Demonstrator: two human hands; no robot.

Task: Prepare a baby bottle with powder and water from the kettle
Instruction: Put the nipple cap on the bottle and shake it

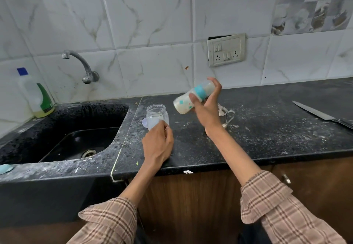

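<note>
My right hand (207,108) grips a baby bottle (186,102) with a teal collar, capped and full of milky liquid, tilted almost sideways above the black counter (267,129). An open clear jar (157,114) holding white powder stands on the counter beside the sink. My left hand (157,144) rests against the jar's lower front, fingers curled near its base. A small scoop (144,123) peeks out to the jar's left. A small steel kettle (225,114) with a curved handle stands just behind my right wrist, partly hidden.
A black sink (76,138) with a wall tap (80,62) lies at the left, and a dish soap bottle (36,94) stands in its back corner. A large knife (322,114) lies on the counter at far right. A wall socket (226,49) sits above. Powder dusts the counter.
</note>
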